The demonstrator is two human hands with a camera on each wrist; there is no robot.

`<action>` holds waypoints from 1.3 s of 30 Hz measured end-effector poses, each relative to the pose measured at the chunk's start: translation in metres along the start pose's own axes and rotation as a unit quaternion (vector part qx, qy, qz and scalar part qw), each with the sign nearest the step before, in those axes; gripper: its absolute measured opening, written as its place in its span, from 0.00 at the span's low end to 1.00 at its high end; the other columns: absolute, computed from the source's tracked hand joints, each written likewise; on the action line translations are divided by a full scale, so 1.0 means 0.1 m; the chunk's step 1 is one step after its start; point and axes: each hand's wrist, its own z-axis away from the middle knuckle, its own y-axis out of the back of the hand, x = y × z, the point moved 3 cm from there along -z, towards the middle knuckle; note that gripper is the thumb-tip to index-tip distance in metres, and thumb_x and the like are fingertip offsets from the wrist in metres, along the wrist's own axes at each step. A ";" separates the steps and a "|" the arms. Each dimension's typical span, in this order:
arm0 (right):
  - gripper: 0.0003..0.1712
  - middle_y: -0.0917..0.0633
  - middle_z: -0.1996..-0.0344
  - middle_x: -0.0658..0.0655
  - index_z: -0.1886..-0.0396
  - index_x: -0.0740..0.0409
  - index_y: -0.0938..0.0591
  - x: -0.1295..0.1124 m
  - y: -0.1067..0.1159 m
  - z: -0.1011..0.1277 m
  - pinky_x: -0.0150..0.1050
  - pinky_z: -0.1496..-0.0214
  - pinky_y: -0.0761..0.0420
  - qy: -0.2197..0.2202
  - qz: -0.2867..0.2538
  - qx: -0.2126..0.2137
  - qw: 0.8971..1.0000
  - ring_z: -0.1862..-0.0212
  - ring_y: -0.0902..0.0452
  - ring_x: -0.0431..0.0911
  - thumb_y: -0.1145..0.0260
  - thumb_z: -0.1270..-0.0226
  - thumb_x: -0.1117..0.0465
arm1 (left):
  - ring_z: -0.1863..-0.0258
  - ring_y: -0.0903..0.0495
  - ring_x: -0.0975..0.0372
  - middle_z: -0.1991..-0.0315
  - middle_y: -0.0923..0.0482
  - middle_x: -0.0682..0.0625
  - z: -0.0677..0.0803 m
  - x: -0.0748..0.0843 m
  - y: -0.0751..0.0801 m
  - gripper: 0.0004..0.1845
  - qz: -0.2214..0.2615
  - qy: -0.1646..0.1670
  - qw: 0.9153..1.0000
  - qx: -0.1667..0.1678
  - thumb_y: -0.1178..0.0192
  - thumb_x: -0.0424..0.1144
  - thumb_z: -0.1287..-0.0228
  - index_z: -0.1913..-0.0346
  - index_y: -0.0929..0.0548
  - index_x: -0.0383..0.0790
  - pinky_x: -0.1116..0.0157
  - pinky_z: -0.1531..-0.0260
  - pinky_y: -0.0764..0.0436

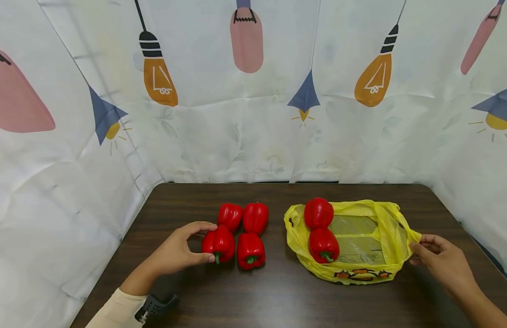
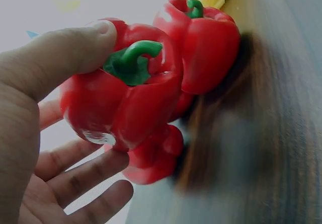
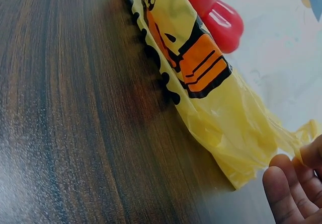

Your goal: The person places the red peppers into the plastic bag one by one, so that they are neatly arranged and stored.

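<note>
Four red bell peppers lie in a cluster left of centre on the dark wooden table (image 1: 278, 291). My left hand (image 1: 204, 242) grips the front-left pepper (image 1: 219, 243). In the left wrist view the thumb (image 2: 60, 58) lies by that pepper's (image 2: 121, 108) green stem and the fingers (image 2: 85, 173) curl under it. The front-right pepper (image 1: 250, 250) touches it. A yellow plastic bag (image 1: 360, 269) lies flat to the right, with two more red peppers (image 1: 323, 245) at its left mouth. My right hand (image 1: 414, 253) pinches the bag's right handle (image 1: 409, 237); its fingertips (image 3: 287, 194) show beside the yellow bag (image 3: 211, 98).
White curtains printed with light bulbs (image 1: 253, 114) close in the table on the back and both sides. Two rear peppers (image 1: 255, 217) sit behind the held one. Bare wood runs along the front edge (image 1: 278, 314).
</note>
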 end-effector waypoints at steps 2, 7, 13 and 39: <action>0.31 0.17 0.59 0.53 0.37 0.74 0.33 0.00 0.00 0.00 0.42 0.61 0.13 0.004 0.000 0.000 1.000 0.65 0.14 0.47 0.40 0.20 0.51 | 0.49 0.19 0.59 0.39 0.23 0.57 -0.01 0.04 0.02 0.35 0.002 -0.005 1.000 0.005 0.19 0.51 0.50 0.37 0.20 0.54 0.46 0.47 0.19; 0.30 0.18 0.59 0.53 0.37 0.74 0.33 -0.01 -0.01 -0.01 0.42 0.61 0.12 0.007 -0.004 0.001 1.000 0.65 0.14 0.47 0.39 0.21 0.52 | 0.50 0.18 0.59 0.39 0.23 0.58 -0.06 0.13 0.03 0.35 0.004 -0.026 1.000 0.013 0.19 0.51 0.50 0.37 0.20 0.56 0.47 0.48 0.18; 0.31 0.17 0.59 0.53 0.37 0.75 0.33 -0.02 -0.02 -0.02 0.41 0.61 0.13 0.007 0.000 0.002 1.000 0.65 0.14 0.46 0.40 0.20 0.52 | 0.51 0.18 0.61 0.37 0.24 0.59 -0.14 0.23 0.00 0.35 -0.001 -0.052 0.999 0.012 0.19 0.50 0.49 0.37 0.20 0.58 0.60 0.48 0.18; 0.28 0.17 0.62 0.49 0.39 0.75 0.32 0.01 -0.02 0.00 0.41 0.63 0.12 0.018 -0.005 0.013 1.000 0.67 0.14 0.45 0.39 0.21 0.54 | 0.50 0.22 0.59 0.39 0.24 0.58 -0.44 0.55 -0.33 0.36 0.016 -0.072 0.997 -0.008 0.19 0.50 0.48 0.35 0.21 0.55 0.52 0.48 0.19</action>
